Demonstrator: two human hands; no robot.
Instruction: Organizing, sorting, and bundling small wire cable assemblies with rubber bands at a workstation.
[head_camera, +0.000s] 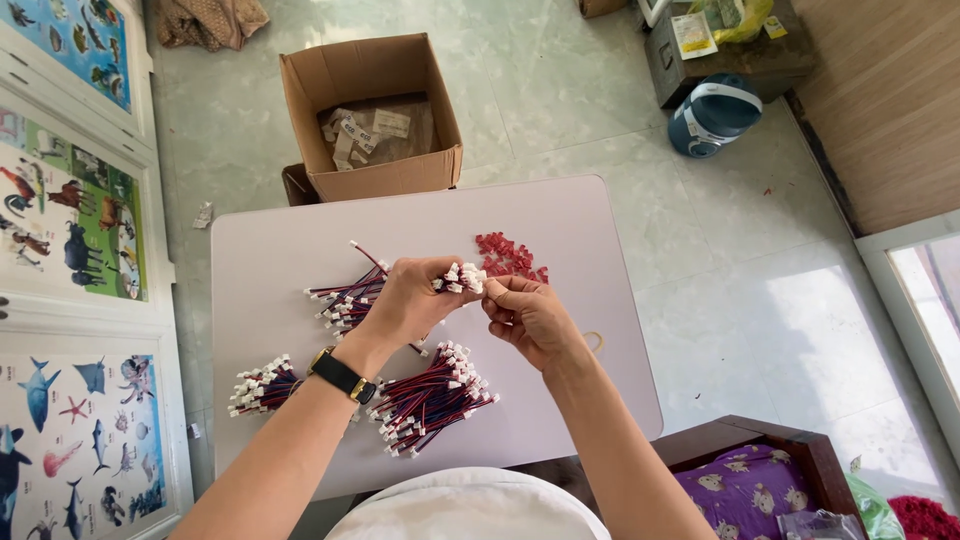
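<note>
Over a pale table (300, 240), the left hand (405, 300) is closed around a bundle of wires (455, 278), whose white plug ends stick out past the fingers toward the right hand (525, 315). The right hand's thumb and fingers are pinched together right at those white ends; what sits between the fingertips is too small to make out. Just beyond the hands lies a small heap of red plastic pieces (510, 257). More bundles of red, blue and black wire lie on the table: one (345, 295) partly hidden behind the left hand, one (432, 398) under the wrists, and one (262, 385) near the left forearm, which wears a black wristwatch (340, 375). A thin ring that looks like a rubber band (596, 341) peeks out beside the right wrist. Behind the table stands an open cardboard box (370, 115) with paper scraps inside, on a tiled floor. A blue container (712, 115) stands farther right. Animal posters (70, 210) line the left edge, cut off by the frame, as is a purple patterned cushion (745, 490) at the bottom right.
</note>
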